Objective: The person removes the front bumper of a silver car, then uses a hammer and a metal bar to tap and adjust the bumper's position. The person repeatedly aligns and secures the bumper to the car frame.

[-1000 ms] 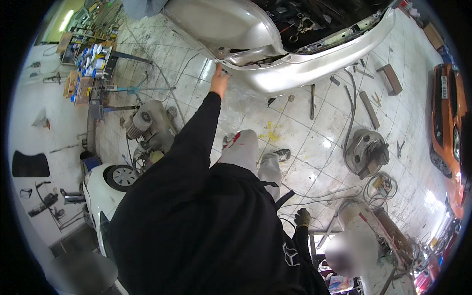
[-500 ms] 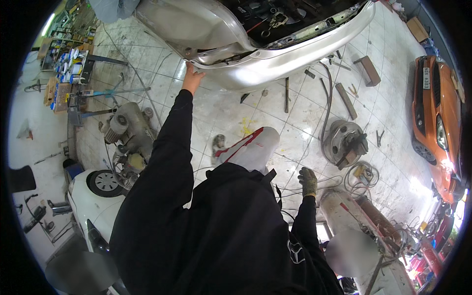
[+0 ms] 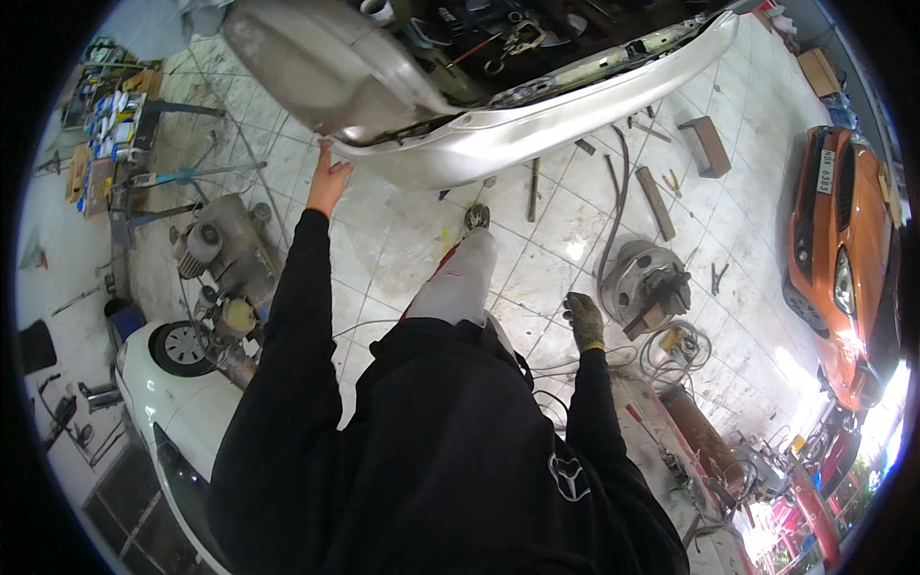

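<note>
My bare left hand (image 3: 329, 182) reaches up to the silver car's rear quarter, index finger stretched out and thumb apart. Its fingertip appears to touch the edge beside the silver bumper (image 3: 460, 158), where the quarter panel (image 3: 307, 57) meets it. Nothing is held there. Lower right, my right hand (image 3: 586, 324) wears a dark, worn work glove and hangs loosely, fingers slightly bent, with nothing visible in it. A wheel-shaped metal stand (image 3: 632, 278) is close by that glove. The car's open rear bay (image 3: 479, 67) holds tools and loose parts.
On the tiled floor lie a wooden block (image 3: 655, 203), a brown box-shaped beam (image 3: 705, 148), pliers (image 3: 675, 182), a hose (image 3: 618, 211) and coiled cable (image 3: 661, 359). A compressor (image 3: 220, 249) and white car (image 3: 182, 407) are left; an orange car (image 3: 843, 268) is right.
My view has shifted as I step forward, another foot now showing ahead. My left hand has slid left along the car's edge. The gloved right hand still hangs low.
</note>
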`<control>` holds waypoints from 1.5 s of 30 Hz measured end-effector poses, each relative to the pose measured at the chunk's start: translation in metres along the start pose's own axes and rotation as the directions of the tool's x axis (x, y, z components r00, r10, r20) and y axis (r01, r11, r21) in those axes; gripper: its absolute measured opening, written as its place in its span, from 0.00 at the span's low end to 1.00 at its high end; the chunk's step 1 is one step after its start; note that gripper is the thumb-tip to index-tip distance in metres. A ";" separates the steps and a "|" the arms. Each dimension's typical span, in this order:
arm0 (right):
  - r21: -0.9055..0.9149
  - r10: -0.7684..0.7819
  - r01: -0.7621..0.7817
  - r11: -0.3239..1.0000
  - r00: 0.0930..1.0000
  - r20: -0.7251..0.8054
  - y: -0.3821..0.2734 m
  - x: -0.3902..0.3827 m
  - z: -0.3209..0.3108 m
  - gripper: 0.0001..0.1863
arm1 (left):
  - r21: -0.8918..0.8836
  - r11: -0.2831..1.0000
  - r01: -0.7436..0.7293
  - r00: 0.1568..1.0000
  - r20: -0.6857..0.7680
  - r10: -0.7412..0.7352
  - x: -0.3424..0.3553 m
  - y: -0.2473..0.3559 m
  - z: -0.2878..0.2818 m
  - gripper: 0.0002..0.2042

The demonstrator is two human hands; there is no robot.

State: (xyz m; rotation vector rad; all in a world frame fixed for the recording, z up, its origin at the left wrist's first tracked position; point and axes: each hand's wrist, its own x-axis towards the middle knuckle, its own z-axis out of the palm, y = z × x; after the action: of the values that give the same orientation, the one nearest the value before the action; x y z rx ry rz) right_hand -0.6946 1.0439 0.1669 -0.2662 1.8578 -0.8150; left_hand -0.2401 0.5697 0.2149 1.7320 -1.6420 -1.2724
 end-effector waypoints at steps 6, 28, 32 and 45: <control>-0.079 0.154 -0.153 0.985 0.988 0.004 -0.018 0.029 -0.033 0.23 | -0.057 0.997 0.057 0.987 -0.145 -0.065 -0.012 0.004 0.028 0.50; -0.029 0.161 -0.161 0.986 0.987 -0.001 -0.180 0.307 -0.363 0.23 | -0.187 0.736 0.650 0.755 0.049 -0.654 -0.172 0.028 0.424 0.35; -0.096 0.140 -0.140 0.986 0.990 -0.004 -0.241 0.349 -0.420 0.28 | -0.204 0.735 0.647 0.759 0.076 -0.647 -0.194 0.073 0.486 0.30; 0.060 0.306 -0.325 0.944 0.927 0.215 -0.316 0.476 -0.363 0.28 | -0.243 0.809 0.536 0.841 0.063 -0.538 -0.063 0.224 0.586 0.20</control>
State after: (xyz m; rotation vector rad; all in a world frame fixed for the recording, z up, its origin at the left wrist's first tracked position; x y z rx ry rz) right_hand -1.2783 0.7079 0.1039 0.0132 1.6104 -0.6251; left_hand -0.8404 0.7431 0.1336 2.1063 -0.9391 -1.6303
